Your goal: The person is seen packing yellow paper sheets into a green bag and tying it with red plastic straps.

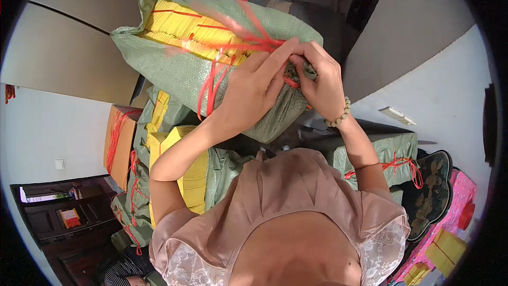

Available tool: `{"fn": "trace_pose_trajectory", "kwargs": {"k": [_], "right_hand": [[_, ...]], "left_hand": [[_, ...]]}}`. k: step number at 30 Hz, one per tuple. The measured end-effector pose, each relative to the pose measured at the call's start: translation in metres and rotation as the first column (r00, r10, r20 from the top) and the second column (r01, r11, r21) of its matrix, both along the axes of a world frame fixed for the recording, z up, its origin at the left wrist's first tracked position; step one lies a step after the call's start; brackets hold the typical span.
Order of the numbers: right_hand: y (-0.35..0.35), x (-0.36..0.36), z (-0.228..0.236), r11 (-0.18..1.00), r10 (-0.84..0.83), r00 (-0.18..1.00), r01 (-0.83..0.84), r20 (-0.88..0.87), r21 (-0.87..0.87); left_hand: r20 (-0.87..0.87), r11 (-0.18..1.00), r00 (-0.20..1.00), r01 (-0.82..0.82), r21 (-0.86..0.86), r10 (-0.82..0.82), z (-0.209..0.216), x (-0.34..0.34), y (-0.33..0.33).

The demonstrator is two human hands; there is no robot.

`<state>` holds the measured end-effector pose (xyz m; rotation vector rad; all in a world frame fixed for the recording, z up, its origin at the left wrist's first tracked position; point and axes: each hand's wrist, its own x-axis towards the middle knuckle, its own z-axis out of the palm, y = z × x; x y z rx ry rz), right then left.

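Note:
A green woven sack lies in front of me, its mouth parted along the top. Stacked bundles of yellow paper show inside, tied with thin red bands. Red plastic twine runs round the sack and over its opening, some strands smeared by motion. At the sack's right end, my left hand is closed on the twine, index finger stretched toward my other hand. My right hand, with a beaded bracelet at its wrist, pinches the gathered sack end beside the twine. My fingers partly hide the crossing strands.
More tied green sacks stand at right and left, with yellow paper stacks by my left arm. Red twine hangs over a brown board. A dark patterned chair back stands at right. A striped sleeve shows lower left.

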<state>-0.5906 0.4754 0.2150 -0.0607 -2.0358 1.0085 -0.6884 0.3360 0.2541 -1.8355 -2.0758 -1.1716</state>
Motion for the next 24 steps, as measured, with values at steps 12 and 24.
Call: {"fn": "trace_pose_trajectory", "kwargs": {"k": [12,24], "right_hand": [[-0.001,0.001,-0.006,0.999,0.031,0.992,-0.036,-0.121,-0.034],[-0.006,-0.004,-0.011,0.973,-0.018,0.991,-0.013,-0.135,-0.229]], "left_hand": [[-0.175,0.973,0.969,-0.196,-0.125,0.173,0.013,0.011,0.005],[0.911,0.871,0.382,0.383,-0.309,0.156,0.036,-0.035,0.012]]}}
